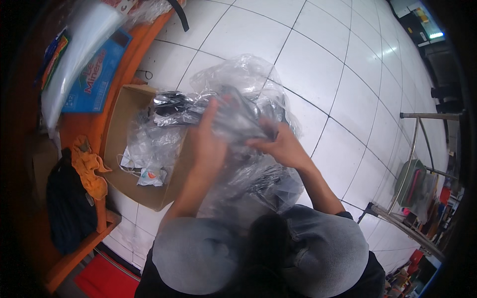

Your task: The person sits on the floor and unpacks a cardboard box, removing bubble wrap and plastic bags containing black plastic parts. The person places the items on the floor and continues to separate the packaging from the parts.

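Observation:
My right hand [274,143] grips the near right edge of a grey plastic-wrapped packet [238,115], which is blurred by motion. On the packet's left side is my left hand [208,138], thumb up and also blurred; whether its fingers close on the packet cannot be made out. Below both hands, a large clear plastic bag [242,67] spreads over the floor with dark wrapped items inside. A cardboard box [145,197] stands to the left, holding crumpled clear plastic [154,138] and a small white wrapper [152,176]. Shiny black packets [173,104] lie across its far right corner.
An orange wooden shelf [130,59] runs along the left, bearing a blue carton [93,82] and white plastic sheeting [78,63]. An orange cloth [87,167] hangs beside a dark bag [69,208]. White floor tiles [309,63] extend right to a metal-framed rack [406,227].

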A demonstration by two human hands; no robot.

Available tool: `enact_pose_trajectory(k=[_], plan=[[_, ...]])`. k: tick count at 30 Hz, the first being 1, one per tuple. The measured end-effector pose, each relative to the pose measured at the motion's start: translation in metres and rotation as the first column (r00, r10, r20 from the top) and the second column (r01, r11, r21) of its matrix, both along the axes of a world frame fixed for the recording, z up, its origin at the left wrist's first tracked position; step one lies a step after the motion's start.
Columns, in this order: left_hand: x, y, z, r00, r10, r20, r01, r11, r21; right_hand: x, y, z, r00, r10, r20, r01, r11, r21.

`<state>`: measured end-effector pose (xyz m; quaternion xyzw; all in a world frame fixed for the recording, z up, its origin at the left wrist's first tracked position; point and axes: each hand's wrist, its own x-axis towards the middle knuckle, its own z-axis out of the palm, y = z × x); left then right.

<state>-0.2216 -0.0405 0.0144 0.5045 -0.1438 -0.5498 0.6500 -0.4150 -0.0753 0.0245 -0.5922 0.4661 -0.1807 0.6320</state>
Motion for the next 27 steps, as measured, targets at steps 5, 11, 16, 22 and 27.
enact_pose_trajectory(k=[5, 11, 16, 22, 27], plan=[[0.004, -0.009, 0.013, 0.988, 0.122, -0.094, -0.120, 0.992, 0.030, -0.022, -0.006, -0.017, 0.949, -0.161, 0.270, 0.035, 0.907, 0.419], [0.006, -0.009, 0.007, 0.993, 0.103, -0.058, -0.100, 0.994, 0.051, -0.027, -0.001, -0.024, 0.876, -0.211, 0.434, -0.049, 0.856, 0.514], [0.002, -0.004, 0.006, 0.985, 0.143, 0.094, -0.150, 0.986, 0.076, -0.015, 0.005, -0.018, 0.917, -0.189, 0.353, 0.019, 0.902, 0.432], [0.017, -0.012, 0.026, 0.930, 0.344, -0.129, -0.365, 0.903, -0.225, -0.034, 0.008, -0.020, 0.861, -0.354, 0.366, 0.112, 0.833, 0.542], [0.039, -0.012, 0.020, 0.955, 0.296, -0.026, -0.291, 0.913, -0.285, -0.045, 0.009, -0.023, 0.827, -0.428, 0.363, 0.194, 0.825, 0.531]])
